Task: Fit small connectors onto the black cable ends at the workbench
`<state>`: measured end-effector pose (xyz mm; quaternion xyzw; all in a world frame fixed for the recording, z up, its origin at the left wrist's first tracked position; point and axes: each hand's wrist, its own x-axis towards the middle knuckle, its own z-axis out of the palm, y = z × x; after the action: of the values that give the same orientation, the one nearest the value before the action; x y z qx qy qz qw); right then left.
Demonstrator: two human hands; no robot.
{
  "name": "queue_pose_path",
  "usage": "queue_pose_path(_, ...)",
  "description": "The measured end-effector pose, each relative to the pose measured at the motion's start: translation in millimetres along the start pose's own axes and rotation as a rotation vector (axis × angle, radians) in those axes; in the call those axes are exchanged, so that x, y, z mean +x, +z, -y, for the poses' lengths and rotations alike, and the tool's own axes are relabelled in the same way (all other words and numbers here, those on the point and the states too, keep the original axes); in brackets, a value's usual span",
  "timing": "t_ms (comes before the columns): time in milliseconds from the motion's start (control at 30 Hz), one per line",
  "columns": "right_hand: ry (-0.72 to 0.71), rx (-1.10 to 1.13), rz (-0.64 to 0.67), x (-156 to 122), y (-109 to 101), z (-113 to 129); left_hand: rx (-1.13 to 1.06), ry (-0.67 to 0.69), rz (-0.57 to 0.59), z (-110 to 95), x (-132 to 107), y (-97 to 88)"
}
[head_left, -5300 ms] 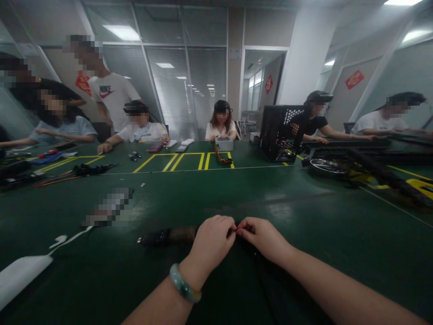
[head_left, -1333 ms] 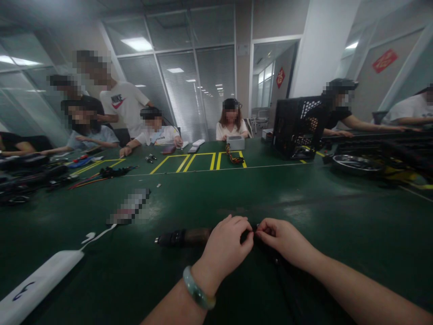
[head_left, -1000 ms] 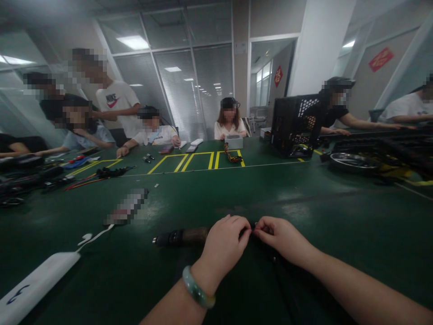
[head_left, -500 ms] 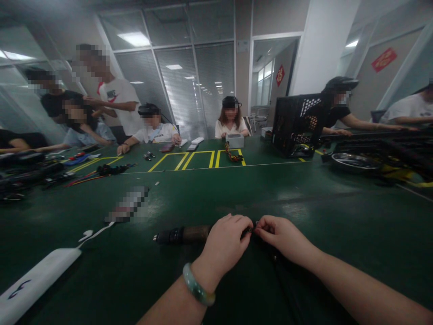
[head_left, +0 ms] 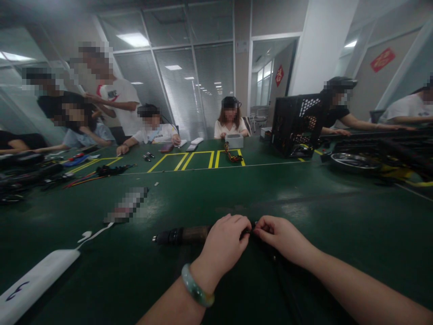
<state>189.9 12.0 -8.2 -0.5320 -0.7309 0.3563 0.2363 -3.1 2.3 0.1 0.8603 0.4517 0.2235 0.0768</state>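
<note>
An electric screwdriver [head_left: 195, 234] with a dark cylindrical body lies across the green table, its metal tip pointing left. My left hand [head_left: 226, 237], with a jade bangle [head_left: 197, 286] on the wrist, is wrapped over the tool's rear part and hides it. At the tool's tail end, my right hand [head_left: 278, 234] pinches with thumb and forefinger close to the left fingertips. What sits in that pinch is small, dark and mostly hidden; it looks like the end of a black cord [head_left: 279, 268] that runs down toward me under the right forearm.
To the left lie a white power strip [head_left: 40, 282] and a blurred phone-like object [head_left: 130, 204] on a white cable. Farther off are a black computer case [head_left: 294, 128], a grey power supply [head_left: 234, 140], cable bundles [head_left: 110, 170] and yellow tape outlines. Several people sit or stand around the table.
Both hands stay at the tail of the electric screwdriver with almost the same grip. The whole view has shifted only slightly.
</note>
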Motion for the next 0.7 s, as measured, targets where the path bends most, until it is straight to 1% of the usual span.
queue_pose_path(167, -0.005, 0.008, 0.003, -0.6, -0.7, -0.3, -0.005, -0.008, -0.015, 1.4, -0.3, 0.9)
queue_pose_path(367, -0.026, -0.016, -0.006, 0.1, 0.0, 0.9, -0.004, 0.038, -0.009, 1.9, 0.2, 0.9)
queue_pose_path(567, -0.011, -0.006, -0.01, 0.9, 1.6, -2.4, -0.001, 0.025, -0.035, 6.3, -0.9, 6.6)
queue_pose_path(700, -0.014, 0.005, -0.002, 1.0, 1.4, -3.7, -0.011, 0.009, -0.043, 5.7, -0.7, 5.8)
